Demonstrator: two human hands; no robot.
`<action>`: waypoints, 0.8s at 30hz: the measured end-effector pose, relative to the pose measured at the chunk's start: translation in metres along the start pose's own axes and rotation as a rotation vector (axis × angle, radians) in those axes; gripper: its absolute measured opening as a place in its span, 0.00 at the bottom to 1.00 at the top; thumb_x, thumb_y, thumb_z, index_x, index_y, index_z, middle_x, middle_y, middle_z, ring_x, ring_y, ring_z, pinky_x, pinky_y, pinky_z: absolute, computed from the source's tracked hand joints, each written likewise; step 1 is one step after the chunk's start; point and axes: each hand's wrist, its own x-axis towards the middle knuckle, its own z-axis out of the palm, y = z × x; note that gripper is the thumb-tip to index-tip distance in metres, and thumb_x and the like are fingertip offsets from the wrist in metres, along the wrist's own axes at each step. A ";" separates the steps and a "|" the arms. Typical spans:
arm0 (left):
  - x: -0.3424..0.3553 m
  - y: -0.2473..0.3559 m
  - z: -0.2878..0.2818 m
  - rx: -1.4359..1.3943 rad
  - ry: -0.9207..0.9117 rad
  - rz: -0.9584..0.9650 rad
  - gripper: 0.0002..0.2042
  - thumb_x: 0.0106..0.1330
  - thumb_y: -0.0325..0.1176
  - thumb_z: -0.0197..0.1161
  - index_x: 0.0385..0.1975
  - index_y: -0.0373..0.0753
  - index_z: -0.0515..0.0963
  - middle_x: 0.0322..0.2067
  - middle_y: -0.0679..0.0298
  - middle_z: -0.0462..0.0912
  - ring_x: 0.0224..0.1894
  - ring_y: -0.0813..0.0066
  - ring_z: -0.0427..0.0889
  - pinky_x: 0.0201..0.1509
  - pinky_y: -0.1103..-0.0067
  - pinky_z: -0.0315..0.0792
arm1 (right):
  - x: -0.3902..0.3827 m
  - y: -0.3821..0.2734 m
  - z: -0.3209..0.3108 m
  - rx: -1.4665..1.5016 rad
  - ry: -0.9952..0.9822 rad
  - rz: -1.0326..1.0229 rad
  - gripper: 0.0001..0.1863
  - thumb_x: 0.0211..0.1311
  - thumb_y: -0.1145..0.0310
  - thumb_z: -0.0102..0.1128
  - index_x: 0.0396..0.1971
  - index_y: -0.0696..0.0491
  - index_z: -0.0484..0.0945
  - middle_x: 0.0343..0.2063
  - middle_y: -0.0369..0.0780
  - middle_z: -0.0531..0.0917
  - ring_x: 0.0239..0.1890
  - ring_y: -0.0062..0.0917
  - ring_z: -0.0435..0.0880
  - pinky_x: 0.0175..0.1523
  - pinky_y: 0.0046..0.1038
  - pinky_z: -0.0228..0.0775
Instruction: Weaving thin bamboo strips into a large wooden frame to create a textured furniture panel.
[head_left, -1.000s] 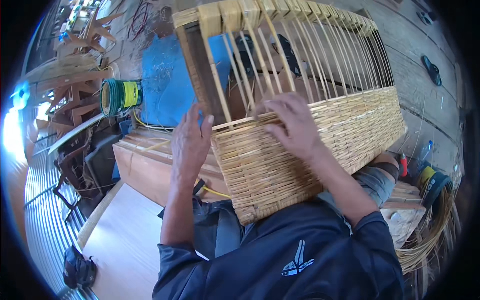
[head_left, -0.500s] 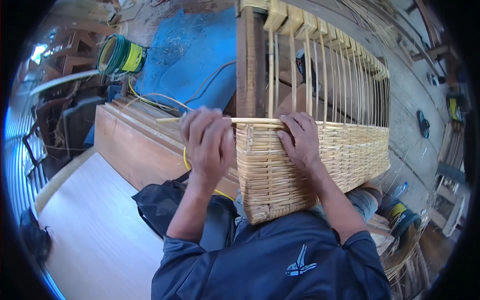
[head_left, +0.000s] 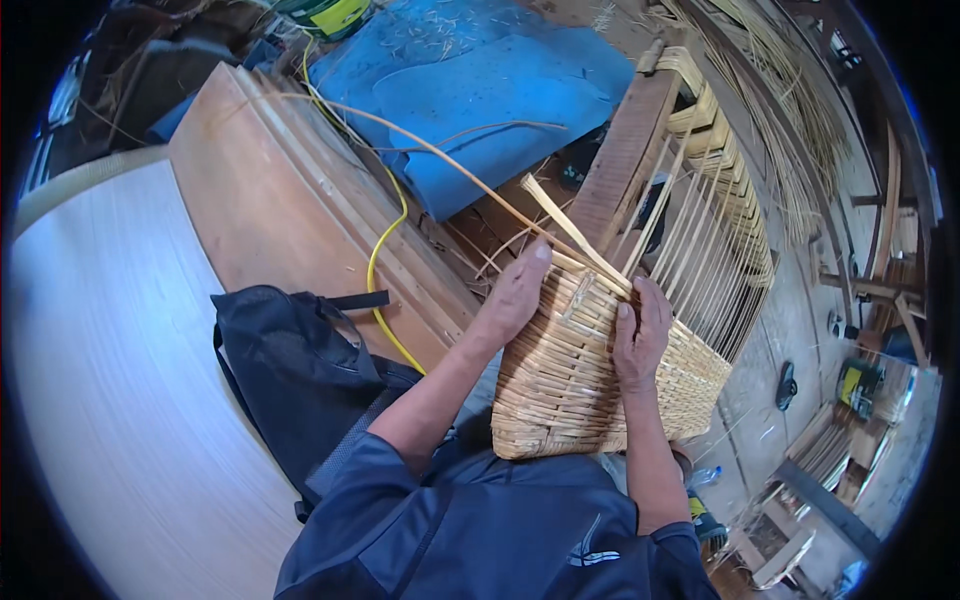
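Note:
A woven rattan panel (head_left: 560, 390) leans against my lap, its top corner between my hands. My right hand (head_left: 643, 335) pinches a pale rattan strip (head_left: 560, 218) against the top edge of the weave. The strip's free end sticks up toward the far left. At the panel's left corner, my left hand (head_left: 512, 300) is closed, pressed against the side; what its fingers hold is hidden. A long brown cane strand (head_left: 430, 148) runs past its fingertips toward the right hand. Bare upright canes (head_left: 700, 220) rise from the weave beside a wooden post (head_left: 630, 150).
A blue sheet (head_left: 470, 80) covered in scraps lies beyond the panel. Left are stacked boards (head_left: 290, 190), a yellow cord (head_left: 375, 270), a black bag (head_left: 285, 350) and a pale sheet (head_left: 120, 340). Loose cane (head_left: 790, 120) lies far right, a sandal (head_left: 787, 385) nearer.
My left hand has moved from the strip to the panel's corner. The strip, earlier flat along the top edge, now angles up. The panel appears turned as my view shifts.

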 end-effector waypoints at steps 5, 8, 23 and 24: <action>-0.005 -0.014 0.001 0.088 0.068 0.130 0.20 0.71 0.40 0.44 0.53 0.29 0.67 0.47 0.55 0.76 0.49 0.74 0.71 0.55 0.80 0.63 | -0.002 0.002 0.001 -0.028 -0.011 0.001 0.17 0.60 0.66 0.53 0.47 0.58 0.72 0.44 0.46 0.74 0.48 0.39 0.71 0.56 0.36 0.59; -0.015 -0.010 0.008 0.151 0.111 0.030 0.18 0.70 0.37 0.45 0.51 0.29 0.68 0.43 0.53 0.77 0.46 0.73 0.73 0.52 0.80 0.65 | -0.006 0.000 -0.002 -0.059 -0.056 -0.006 0.19 0.64 0.62 0.47 0.49 0.59 0.70 0.45 0.49 0.73 0.49 0.41 0.71 0.56 0.35 0.61; -0.036 0.029 0.005 0.858 0.205 0.556 0.18 0.58 0.30 0.57 0.48 0.31 0.68 0.51 0.49 0.67 0.52 0.54 0.66 0.58 0.65 0.60 | -0.005 0.000 -0.008 0.016 -0.012 -0.001 0.18 0.57 0.69 0.55 0.47 0.58 0.70 0.44 0.47 0.74 0.46 0.40 0.71 0.54 0.35 0.61; -0.033 0.043 0.004 0.866 0.179 0.566 0.18 0.58 0.30 0.57 0.48 0.31 0.68 0.51 0.49 0.67 0.52 0.54 0.66 0.58 0.65 0.60 | -0.005 0.002 -0.008 0.018 -0.008 -0.008 0.19 0.55 0.70 0.56 0.47 0.57 0.70 0.43 0.46 0.74 0.46 0.40 0.71 0.54 0.36 0.61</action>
